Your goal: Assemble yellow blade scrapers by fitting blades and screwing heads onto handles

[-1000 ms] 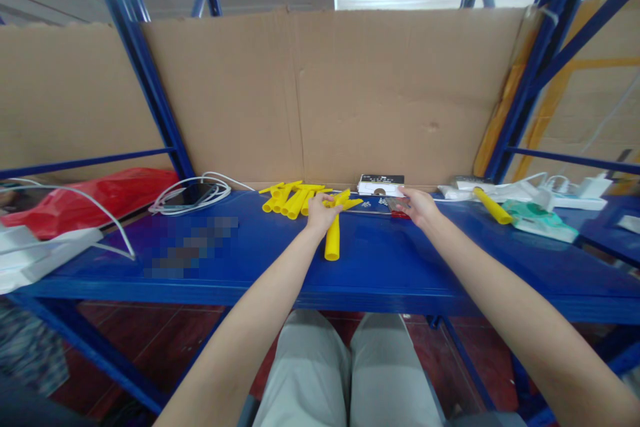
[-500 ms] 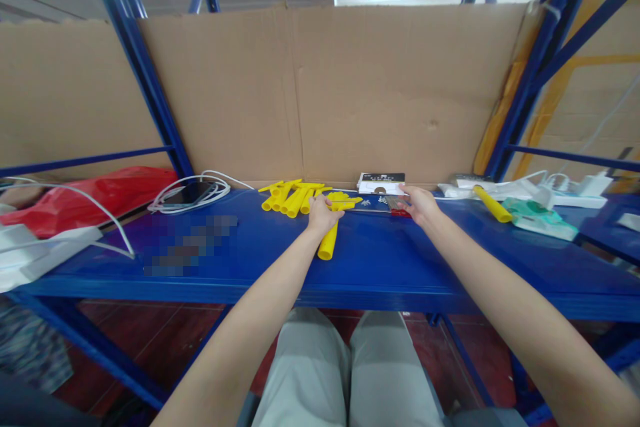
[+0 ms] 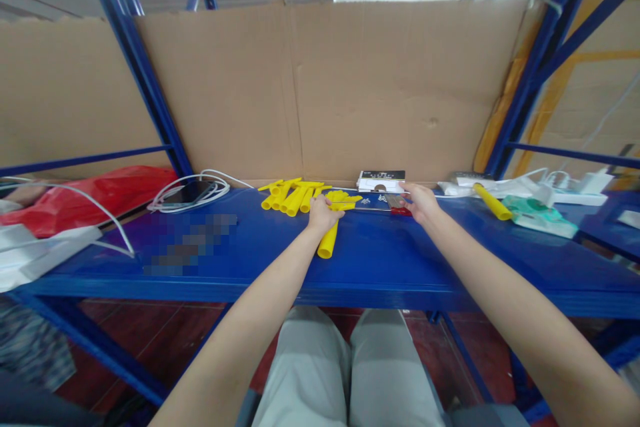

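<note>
My left hand [image 3: 323,214] is closed at the middle of the blue table, beside a pile of yellow tapered tubes [image 3: 289,199]. One yellow tube [image 3: 327,243] lies right under it, wide end toward me. What the fingers hold is too small to make out; a thin line runs rightward from them. More yellow pieces [image 3: 347,200] lie just behind. My right hand [image 3: 421,203] has its fingertips pinched, their content unclear. By those fingertips is a red handle [image 3: 400,211] with a thin metal shaft, and small metal bits [image 3: 382,198] lie to the left.
A black-and-white box [image 3: 381,181] stands against the cardboard panel [image 3: 375,93]. On the left are a phone [image 3: 187,193] with coiled white cable, a red bag [image 3: 100,195] and a power strip [image 3: 50,253]. A yellow tube [image 3: 493,203] and green packet [image 3: 537,217] lie right.
Both hands stay in nearly the same place. The view has shifted very slightly; the tubes and other things on the table look unmoved.
</note>
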The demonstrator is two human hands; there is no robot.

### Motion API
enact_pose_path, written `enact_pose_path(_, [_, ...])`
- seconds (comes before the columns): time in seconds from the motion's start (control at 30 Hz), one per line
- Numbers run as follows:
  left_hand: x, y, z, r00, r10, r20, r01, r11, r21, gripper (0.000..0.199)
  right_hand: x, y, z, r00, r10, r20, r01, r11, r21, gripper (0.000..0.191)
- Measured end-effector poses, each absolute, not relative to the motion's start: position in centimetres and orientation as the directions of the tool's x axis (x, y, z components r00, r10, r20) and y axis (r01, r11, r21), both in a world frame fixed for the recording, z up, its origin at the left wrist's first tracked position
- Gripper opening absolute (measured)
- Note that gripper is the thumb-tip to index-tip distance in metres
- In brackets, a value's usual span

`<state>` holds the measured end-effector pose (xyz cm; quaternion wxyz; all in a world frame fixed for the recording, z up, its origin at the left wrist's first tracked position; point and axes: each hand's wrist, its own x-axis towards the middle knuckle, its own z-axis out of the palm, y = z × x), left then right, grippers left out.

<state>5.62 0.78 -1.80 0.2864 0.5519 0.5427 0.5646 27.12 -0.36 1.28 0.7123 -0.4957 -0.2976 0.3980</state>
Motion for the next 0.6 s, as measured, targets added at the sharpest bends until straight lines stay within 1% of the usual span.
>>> enact_pose_path(0.1, [5.7, 0.5, -1.5, -0.229, 0.92, 0.319, 0.374, -0.219, 0.901, 0.049, 27.0, -0.5, 1.3, 0.505, 0.862, 0.036, -0.262, 0.193, -0.946, 0.019])
enact_pose_path(0.2, [5.6, 0.5, -1.5, -0.223, 0.921, 0.319, 0.397, -0.213, 0.893, 0.051, 26.8, -0.8, 1.5, 0.509, 0.86, 0.026, -0.271, 0.188, -0.944, 0.019])
enact_pose_path(0.27, [5.6, 0.6, -1.6, -0.228, 0.92, 0.319, 0.37, -0.221, 0.902, 0.052, 26.7, -1.0, 1.6, 0.514, 0.857, 0.013, -0.28, 0.182, -0.942, 0.02])
enact_pose_path(0.4, [5.6, 0.8, -2.0, -0.259, 0.921, 0.291, 0.258, -0.224, 0.94, 0.052, 26.6, -1.0, 1.8, 0.515, 0.857, 0.006, -0.289, 0.18, -0.94, 0.019])
enact_pose_path(0.5, [5.7, 1.2, -1.9, -0.27, 0.924, 0.27, 0.294, -0.188, 0.937, 0.047, 26.8, -0.8, 1.7, 0.509, 0.86, 0.023, -0.281, 0.191, -0.941, 0.018])
enact_pose_path(0.6, [5.3, 2.0, -1.6, -0.316, 0.895, 0.313, 0.33, -0.206, 0.921, 0.034, 27.0, -0.7, 1.5, 0.505, 0.862, 0.042, -0.271, 0.205, -0.941, 0.019])
